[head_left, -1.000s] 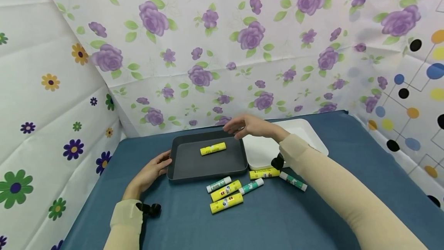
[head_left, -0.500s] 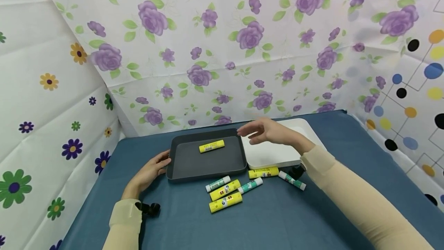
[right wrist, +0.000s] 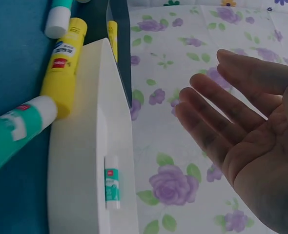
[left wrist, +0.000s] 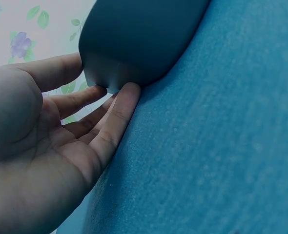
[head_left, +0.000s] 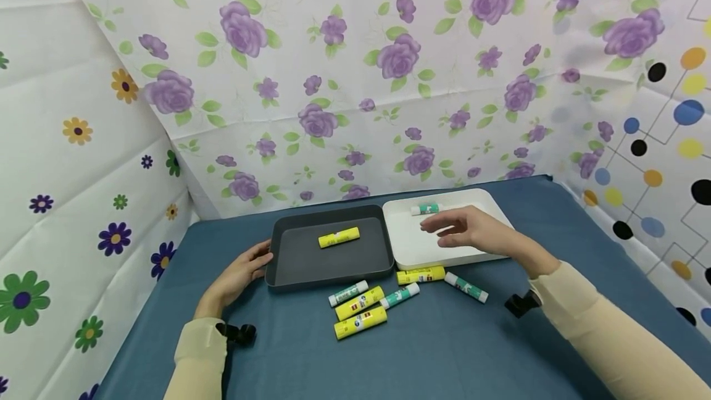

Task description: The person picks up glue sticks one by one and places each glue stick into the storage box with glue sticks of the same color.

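My left hand (head_left: 239,273) touches the outer left side of the dark grey tray (head_left: 333,276), its fingertips against the wall in the left wrist view. One yellow glue stick (head_left: 339,237) lies in that tray. Above the white tray (head_left: 408,252) hovers my right hand (head_left: 472,229), fingers loosely extended and holding nothing. A green glue stick with white ends (head_left: 425,209) lies near the back of the white tray; the right wrist view shows this green glue stick (right wrist: 112,187) too.
In front of the trays lie more glue sticks on the blue cloth (head_left: 422,350): yellow ones (head_left: 361,323) and green ones (head_left: 466,287). One yellow glue stick (head_left: 420,275) sits against the white tray's front wall. Flowered sheets (head_left: 333,79) hang behind.
My right hand has drawn back to the right, from the dark tray's right edge to above the white tray, uncovering the green glue stick there. My left hand has stayed put.
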Demonstrator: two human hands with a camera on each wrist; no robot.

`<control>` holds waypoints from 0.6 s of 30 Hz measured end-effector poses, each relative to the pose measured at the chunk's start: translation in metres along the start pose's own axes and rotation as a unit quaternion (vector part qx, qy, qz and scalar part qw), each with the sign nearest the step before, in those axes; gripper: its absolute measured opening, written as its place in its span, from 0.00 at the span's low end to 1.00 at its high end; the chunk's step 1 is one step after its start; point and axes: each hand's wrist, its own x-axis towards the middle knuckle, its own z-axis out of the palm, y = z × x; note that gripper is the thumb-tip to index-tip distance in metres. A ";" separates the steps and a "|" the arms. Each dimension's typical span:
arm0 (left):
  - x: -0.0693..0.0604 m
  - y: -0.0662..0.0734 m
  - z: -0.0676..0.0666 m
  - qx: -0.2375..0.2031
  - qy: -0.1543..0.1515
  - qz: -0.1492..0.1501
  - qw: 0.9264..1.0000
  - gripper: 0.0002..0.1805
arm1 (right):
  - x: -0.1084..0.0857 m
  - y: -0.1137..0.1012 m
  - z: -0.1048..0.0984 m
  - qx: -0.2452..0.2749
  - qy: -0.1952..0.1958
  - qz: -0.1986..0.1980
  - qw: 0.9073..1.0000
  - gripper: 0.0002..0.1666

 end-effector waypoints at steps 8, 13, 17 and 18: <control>-0.001 0.000 -0.002 0.001 0.000 -0.001 1.000 0.38 | -0.039 0.007 0.002 -0.014 0.014 -0.006 1.000 0.26; -0.001 0.000 -0.002 0.001 0.001 -0.001 1.000 0.38 | -0.049 0.015 0.004 -0.015 0.016 -0.014 1.000 0.25; 0.000 0.000 -0.001 0.002 0.000 -0.002 1.000 0.37 | -0.055 0.019 0.004 -0.009 0.018 0.002 1.000 0.26; 0.000 0.001 0.000 0.002 0.000 -0.002 1.000 0.37 | -0.056 0.020 0.003 -0.008 0.018 0.006 1.000 0.26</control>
